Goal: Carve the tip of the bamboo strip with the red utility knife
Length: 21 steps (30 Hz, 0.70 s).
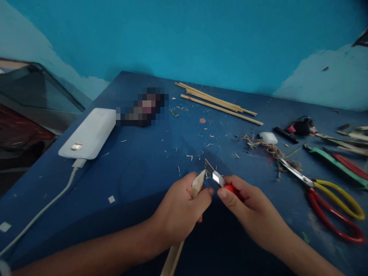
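Note:
My left hand (pixel 181 207) is wrapped round a pale wooden stick (pixel 198 184), possibly bamboo, whose pointed tip sticks out above the fingers. Its lower end comes out below the hand toward the near edge of the view. In my right hand (pixel 247 203) is a utility knife (pixel 219 178) with a red handle, mostly hidden by the fingers. The bare blade points up and left, close to the stick's tip; whether they touch I cannot tell. Thin wood shavings (pixel 189 157) lie scattered on the blue table (pixel 143 165) beyond both hands.
Several thin sticks (pixel 221 109) lie at the back. Left are a white power bank (pixel 89 134) with a cable (pixel 57 205) and a blurred-out item (pixel 146 109). Right are scissors (pixel 313 184), twine (pixel 276 151), a white case (pixel 268 138) and a green-handled tool (pixel 336 165).

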Available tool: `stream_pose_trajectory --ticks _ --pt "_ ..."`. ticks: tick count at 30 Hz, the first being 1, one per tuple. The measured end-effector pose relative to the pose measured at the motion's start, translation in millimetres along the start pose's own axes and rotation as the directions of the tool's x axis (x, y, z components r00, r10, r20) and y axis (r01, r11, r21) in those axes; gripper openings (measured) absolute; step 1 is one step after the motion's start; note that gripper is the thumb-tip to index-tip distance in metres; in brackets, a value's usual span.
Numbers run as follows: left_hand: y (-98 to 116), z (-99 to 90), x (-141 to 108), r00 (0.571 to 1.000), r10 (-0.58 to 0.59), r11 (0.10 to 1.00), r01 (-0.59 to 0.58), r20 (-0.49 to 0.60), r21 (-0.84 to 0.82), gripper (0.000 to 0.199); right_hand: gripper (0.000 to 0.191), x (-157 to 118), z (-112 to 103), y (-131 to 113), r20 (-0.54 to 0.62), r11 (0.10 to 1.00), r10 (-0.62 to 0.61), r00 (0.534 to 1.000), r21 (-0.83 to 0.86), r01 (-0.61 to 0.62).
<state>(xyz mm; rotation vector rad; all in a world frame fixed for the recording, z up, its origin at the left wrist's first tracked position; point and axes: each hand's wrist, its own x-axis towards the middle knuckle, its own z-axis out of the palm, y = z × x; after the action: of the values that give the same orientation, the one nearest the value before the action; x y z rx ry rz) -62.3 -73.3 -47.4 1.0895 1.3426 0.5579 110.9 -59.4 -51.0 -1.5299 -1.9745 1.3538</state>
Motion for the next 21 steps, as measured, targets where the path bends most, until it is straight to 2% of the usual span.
stream_pose_trajectory --ticks 4,8,11,14,16,18,21 --pt "0.1 -1.8 1.1 0.999 0.013 1.0 -0.014 0.029 0.016 0.017 0.03 -1.1 -0.9 2.1 0.022 0.998 0.009 1.0 0.054 -0.01" --pt "-1.7 -2.2 0.1 0.995 0.029 0.986 -0.043 0.094 0.158 0.023 0.028 -0.3 -1.9 1.2 0.033 0.987 0.023 0.999 0.157 -0.028" --pt "-2.8 -0.7 -1.2 0.991 0.056 0.968 -0.084 0.125 0.238 0.028 0.019 0.4 -3.6 -1.5 -0.032 0.962 0.074 0.997 0.265 -0.063" --pt "-0.7 0.3 -2.9 0.982 0.033 0.958 -0.083 0.184 0.273 0.027 0.016 0.0 -5.4 -4.3 -0.116 0.923 0.112 0.987 0.379 -0.06" --pt "2.0 0.2 -4.5 0.976 0.025 0.952 -0.089 0.214 0.293 0.025 0.018 -0.8 -5.8 -5.6 -0.085 0.892 0.097 0.992 0.449 -0.049" --pt "4.4 -0.2 -6.0 0.973 0.034 0.948 -0.104 0.23 0.299 0.025 0.016 -1.8 -5.6 -5.7 -0.002 0.874 0.053 0.999 0.483 -0.046" --pt "5.8 -0.6 -7.1 0.972 0.043 0.94 -0.119 0.232 0.321 0.03 0.009 -2.8 -4.6 -3.4 0.067 0.908 -0.018 0.998 0.418 -0.012"
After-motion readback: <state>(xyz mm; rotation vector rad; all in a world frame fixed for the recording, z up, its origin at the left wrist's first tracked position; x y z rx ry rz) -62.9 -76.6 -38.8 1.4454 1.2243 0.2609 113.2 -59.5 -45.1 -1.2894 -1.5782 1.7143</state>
